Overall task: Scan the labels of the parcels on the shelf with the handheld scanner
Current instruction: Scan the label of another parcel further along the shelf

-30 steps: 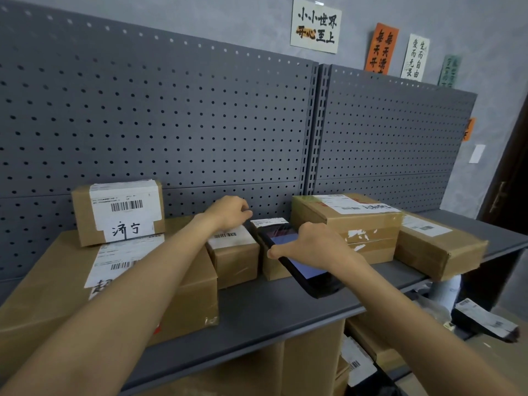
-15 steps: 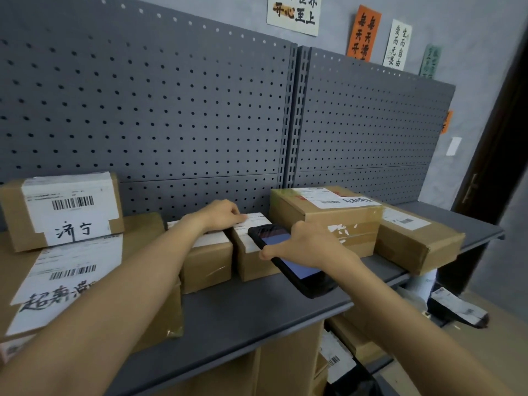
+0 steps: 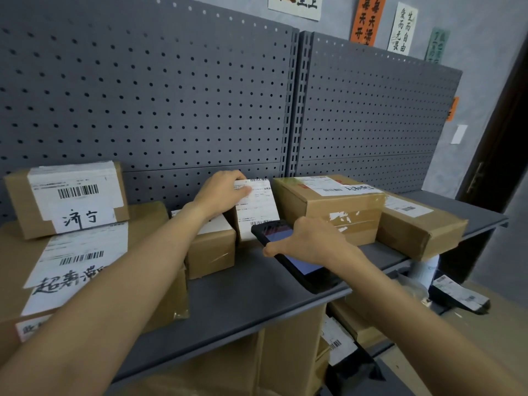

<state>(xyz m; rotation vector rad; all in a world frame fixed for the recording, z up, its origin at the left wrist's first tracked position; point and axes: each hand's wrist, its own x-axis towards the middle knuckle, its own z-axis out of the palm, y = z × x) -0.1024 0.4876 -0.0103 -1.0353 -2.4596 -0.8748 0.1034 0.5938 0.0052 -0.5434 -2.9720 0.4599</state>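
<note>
A dark grey pegboard [image 3: 171, 104] of punched metal fills the view from nine to two o'clock, split by a slotted upright. Below it runs the shelf [image 3: 251, 295], a flat grey metal deck with a rounded front lip. At eight o'clock lies the largest parcel [image 3: 160, 292] — plain brown cardboard, taped, with a white barcode label bearing bold handwritten characters. A smaller carton [image 3: 65, 198] sits on top of it at nine o'clock, its label facing forward. At two to three o'clock two more boxes sit against each other: a taped carton [image 3: 337, 207] with torn white patches on its front, and a lower one [image 3: 420, 224] jutting past the shelf edge.

Both bare forearms reach in from six o'clock. The left hand [image 3: 220, 192], wrist extended, is curled over the top edge of a small parcel [image 3: 257, 210] at the centre, grasping it and tipping it up so its white label faces the camera. Just left, touching it, stands a squat brown box [image 3: 211, 252].

The right hand [image 3: 311, 241], knuckles up and thumb stretched left, is clenched around the handheld scanner [image 3: 294, 261] — a slim black slab with a glossy lit screen — whose top end sits just beside the tilted label's lower barcode.
</note>
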